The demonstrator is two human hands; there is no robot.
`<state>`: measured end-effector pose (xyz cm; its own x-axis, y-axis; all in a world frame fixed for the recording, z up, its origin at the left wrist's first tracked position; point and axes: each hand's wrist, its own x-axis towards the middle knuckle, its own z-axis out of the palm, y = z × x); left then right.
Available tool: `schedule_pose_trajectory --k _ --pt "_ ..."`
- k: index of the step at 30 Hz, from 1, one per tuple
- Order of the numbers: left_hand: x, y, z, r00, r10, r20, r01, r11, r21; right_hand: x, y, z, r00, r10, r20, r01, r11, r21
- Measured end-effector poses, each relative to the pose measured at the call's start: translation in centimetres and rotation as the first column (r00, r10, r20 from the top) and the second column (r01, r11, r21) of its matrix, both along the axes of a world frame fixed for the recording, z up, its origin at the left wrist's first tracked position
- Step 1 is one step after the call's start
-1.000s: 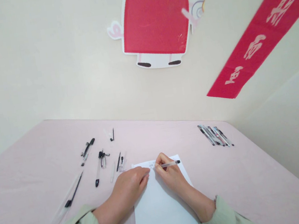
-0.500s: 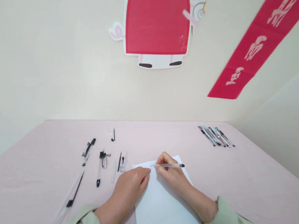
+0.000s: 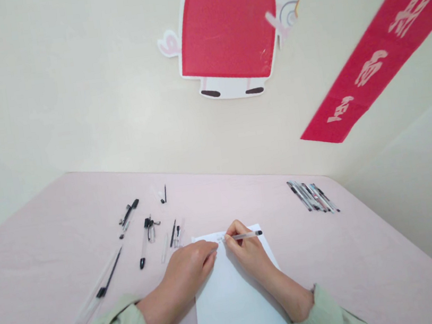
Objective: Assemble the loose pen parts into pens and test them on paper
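Looking down, I see a pink tabletop (image 3: 372,247) meeting a cream wall (image 3: 70,96) with a red cartoon cutout (image 3: 225,26) and banner (image 3: 378,58). My right grip (image 3: 248,251) clasps a pen (image 3: 248,235) on the white paper (image 3: 236,309); my left grip (image 3: 190,267) lies released on its edge.

Bright, even, soft indoor light, faint shadows, no glare, wide-angle bending at the edges, slightly soft focus.
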<state>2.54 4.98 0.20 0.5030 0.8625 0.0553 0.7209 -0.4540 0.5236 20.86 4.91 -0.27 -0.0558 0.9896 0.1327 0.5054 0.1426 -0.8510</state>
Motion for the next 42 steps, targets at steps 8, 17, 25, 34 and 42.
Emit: schedule_pose_trajectory --k 8,17,25,34,42 --pt "0.04 -0.02 0.29 1.0 0.002 -0.004 -0.002 1.0 0.004 0.02 -0.06 -0.13 1.0 0.001 0.007 -0.001 1.0 -0.003" --pt "0.03 -0.05 0.35 1.0 -0.001 -0.012 0.001 1.0 -0.006 -0.04 -0.05 -0.02 1.0 -0.002 0.006 0.002 1.0 0.013" --pt "0.04 -0.04 0.38 1.0 -0.001 0.004 0.001 1.0 -0.008 -0.16 -0.13 0.27 1.0 -0.007 -0.009 0.007 1.0 0.002" --pt "0.02 0.0 0.32 1.0 -0.003 -0.002 0.003 1.0 -0.015 -0.12 -0.11 0.13 1.0 -0.007 0.007 0.007 1.0 0.009" --pt "-0.01 -0.03 0.26 1.0 -0.009 -0.011 0.009 1.0 -0.007 -0.18 -0.2 0.18 1.0 -0.004 -0.003 0.004 1.0 0.016"
